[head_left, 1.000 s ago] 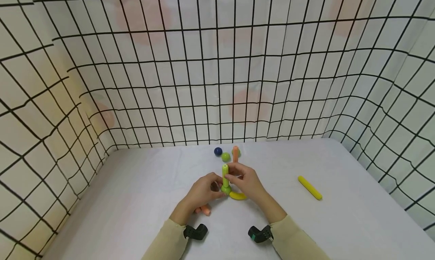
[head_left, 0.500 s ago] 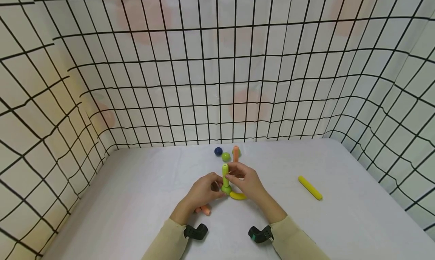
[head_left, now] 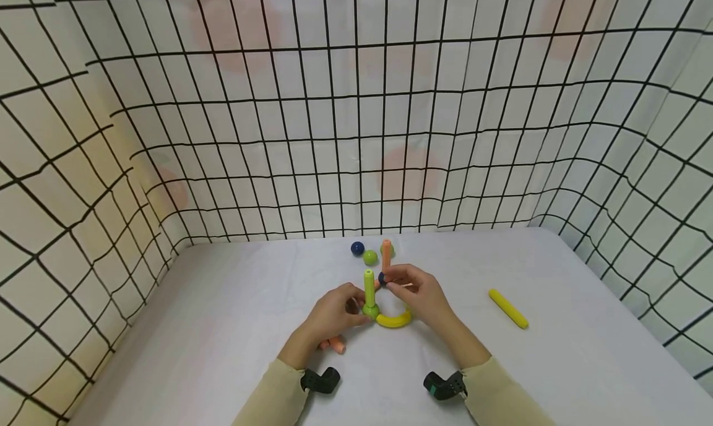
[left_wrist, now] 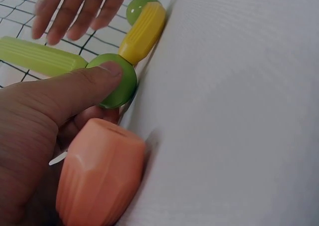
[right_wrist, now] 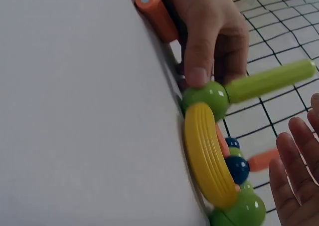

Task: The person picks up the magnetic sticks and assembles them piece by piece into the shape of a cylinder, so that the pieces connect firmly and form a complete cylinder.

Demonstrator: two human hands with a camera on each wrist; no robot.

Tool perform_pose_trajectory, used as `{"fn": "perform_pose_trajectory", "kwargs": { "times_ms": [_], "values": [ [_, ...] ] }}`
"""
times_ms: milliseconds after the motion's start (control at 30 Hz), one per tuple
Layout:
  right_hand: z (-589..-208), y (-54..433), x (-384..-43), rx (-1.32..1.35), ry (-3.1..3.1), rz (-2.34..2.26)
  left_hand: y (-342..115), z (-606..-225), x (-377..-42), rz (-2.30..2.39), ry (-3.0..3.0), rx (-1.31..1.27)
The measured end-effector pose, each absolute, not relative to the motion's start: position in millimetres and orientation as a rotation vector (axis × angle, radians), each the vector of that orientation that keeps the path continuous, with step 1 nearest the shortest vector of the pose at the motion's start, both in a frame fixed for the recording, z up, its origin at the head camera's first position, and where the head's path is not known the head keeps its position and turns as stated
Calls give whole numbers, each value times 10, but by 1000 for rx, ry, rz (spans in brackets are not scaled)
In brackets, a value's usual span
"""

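Observation:
My left hand [head_left: 333,311] pinches a green ball [left_wrist: 119,84] at the table surface; its thumb lies on the ball in the left wrist view. A light green rod [head_left: 369,288] stands upright on that ball. From its side a curved yellow stick [right_wrist: 207,158] runs to another green ball [right_wrist: 244,209]. My right hand [head_left: 418,290] hovers over the far right part of this ring, its fingers extended and holding nothing. Beyond it an orange rod [head_left: 386,256] stands on a dark blue ball [right_wrist: 237,169]. The ring's far side is partly hidden.
Behind the ring lie a loose dark blue ball [head_left: 358,248] and green balls [head_left: 370,257]. Short orange rods [head_left: 337,344] lie beside my left wrist. A straight yellow rod [head_left: 508,308] lies to the right. A black grid [head_left: 356,135] pattern covers the pale walls around the table.
My right hand has let go of the upright light green rod and moved right, uncovering the dark blue ball and more of the yellow stick. My left hand has stayed in place.

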State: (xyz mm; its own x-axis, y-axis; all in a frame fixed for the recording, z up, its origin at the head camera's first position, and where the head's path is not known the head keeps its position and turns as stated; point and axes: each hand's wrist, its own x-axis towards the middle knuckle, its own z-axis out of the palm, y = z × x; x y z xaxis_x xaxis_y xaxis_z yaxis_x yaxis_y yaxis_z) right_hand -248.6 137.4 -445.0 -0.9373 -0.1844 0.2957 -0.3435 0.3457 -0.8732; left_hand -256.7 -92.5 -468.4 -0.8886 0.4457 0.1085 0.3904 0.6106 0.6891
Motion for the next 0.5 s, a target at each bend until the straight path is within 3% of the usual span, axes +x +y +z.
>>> {"fn": "perform_pose_trajectory", "kwargs": {
  "times_ms": [500],
  "values": [
    [-4321,2302,-2480,267,-2447,1476,-918,-4686,-2563,1151,2750,705]
  ]
}}
